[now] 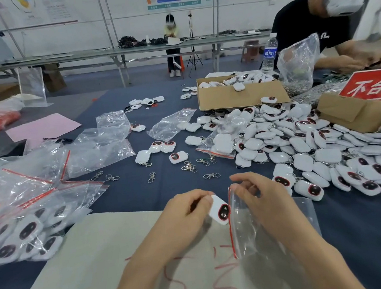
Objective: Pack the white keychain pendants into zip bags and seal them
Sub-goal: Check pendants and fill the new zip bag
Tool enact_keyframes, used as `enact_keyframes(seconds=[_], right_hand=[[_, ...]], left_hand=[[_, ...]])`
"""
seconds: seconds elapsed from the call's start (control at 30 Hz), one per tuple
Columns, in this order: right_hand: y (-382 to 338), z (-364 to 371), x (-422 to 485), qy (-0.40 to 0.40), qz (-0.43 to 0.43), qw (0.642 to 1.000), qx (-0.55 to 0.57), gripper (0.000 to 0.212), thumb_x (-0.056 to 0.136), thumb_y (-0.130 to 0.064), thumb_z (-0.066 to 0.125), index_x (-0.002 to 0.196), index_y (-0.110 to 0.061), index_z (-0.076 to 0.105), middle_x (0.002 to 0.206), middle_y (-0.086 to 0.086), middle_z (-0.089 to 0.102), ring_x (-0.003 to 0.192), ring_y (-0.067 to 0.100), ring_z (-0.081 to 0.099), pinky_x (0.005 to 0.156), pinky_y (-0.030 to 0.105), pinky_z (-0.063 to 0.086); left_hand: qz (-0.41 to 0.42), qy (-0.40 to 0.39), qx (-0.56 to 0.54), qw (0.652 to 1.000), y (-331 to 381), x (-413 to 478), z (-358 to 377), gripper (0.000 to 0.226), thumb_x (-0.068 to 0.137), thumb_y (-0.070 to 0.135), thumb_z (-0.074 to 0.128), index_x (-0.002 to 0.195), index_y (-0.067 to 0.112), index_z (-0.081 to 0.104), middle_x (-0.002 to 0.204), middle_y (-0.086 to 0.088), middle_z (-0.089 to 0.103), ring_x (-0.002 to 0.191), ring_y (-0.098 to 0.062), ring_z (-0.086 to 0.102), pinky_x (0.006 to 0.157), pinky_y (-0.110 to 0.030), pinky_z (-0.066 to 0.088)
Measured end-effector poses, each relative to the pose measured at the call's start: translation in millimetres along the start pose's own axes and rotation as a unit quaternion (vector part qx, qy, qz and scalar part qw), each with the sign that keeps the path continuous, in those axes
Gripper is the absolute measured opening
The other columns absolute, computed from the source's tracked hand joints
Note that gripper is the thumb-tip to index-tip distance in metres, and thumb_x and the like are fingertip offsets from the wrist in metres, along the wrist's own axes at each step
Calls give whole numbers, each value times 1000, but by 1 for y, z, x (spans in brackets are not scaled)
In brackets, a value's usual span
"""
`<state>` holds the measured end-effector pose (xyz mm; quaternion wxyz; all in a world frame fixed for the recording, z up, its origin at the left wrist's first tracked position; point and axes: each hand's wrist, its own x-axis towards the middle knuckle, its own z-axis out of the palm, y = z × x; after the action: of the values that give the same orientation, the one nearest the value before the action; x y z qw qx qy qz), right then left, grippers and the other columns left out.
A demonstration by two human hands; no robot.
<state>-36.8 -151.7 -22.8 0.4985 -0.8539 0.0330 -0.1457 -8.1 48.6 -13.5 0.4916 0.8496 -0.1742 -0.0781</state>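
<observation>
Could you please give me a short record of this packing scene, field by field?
left hand: pinches a pendant at the mouth of the zip bag
right hand: pinches the bag's red-edged opening
loose pendants: heaped on the table, right side
packed bags: piled at the left
box: cardboard, holding more pendants, beyond the heap

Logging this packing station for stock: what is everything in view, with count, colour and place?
held pendant: one, white, at the bag's mouth
zip bag: one, clear with red strip, centre
loose pendants: many, white, heaped right
packed bags: several, clear, left
empty bags: several, clear, centre-left
metal clasps: several, silver, centre
cardboard boxes: two, brown, back right
water bottle: one, clear, behind a box
sign: one, red, right
left hand: one, grips the held pendant
right hand: one, pinches the zip bag
</observation>
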Motion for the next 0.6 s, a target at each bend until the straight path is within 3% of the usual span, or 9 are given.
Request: enact_keyframes(seconds=[0.17,0.33,0.43,0.5,0.6], right_hand=[[5,-1,5,48,6,996,69,17,96,-24,66,97,-41,69,74,-25,63,65,0,54,69,19,41],[4,1,5,76,-3,992,97,21,96,-21,66,93,-42,70,74,-25,63,62,0,54,63,11,44],[3,1,6,87,-3,990,113,25,96,-23,67,95,-47,69,76,-23,65,62,1,55,62,13,45],[2,1,5,94,-4,988,123,28,96,-21,66,93,-49,68,74,-21,64,60,1,54,57,13,45],[1,-1,5,109,7,984,142,28,96,-18,65,90,-45,70,69,-20,62,51,1,52,43,15,45]], left_hand=[[-10,25,-99,995,2,1,-7,21,104,25,55,103,31,75,72,11,67,62,-3,57,62,-19,48],[-12,-5,-111,994,10,-2,6,16,102,26,58,106,27,74,72,12,66,61,-1,58,62,-16,47],[-18,-9,-159,987,14,-4,19,11,98,27,65,107,25,69,70,10,67,61,-5,60,61,-22,48],[-12,-10,-190,982,17,-7,27,9,98,31,65,101,24,71,71,8,68,61,-6,59,61,-24,47],[5,-41,-196,980,22,-11,36,28,92,53,64,102,28,73,83,10,72,68,-9,57,63,-24,47]])
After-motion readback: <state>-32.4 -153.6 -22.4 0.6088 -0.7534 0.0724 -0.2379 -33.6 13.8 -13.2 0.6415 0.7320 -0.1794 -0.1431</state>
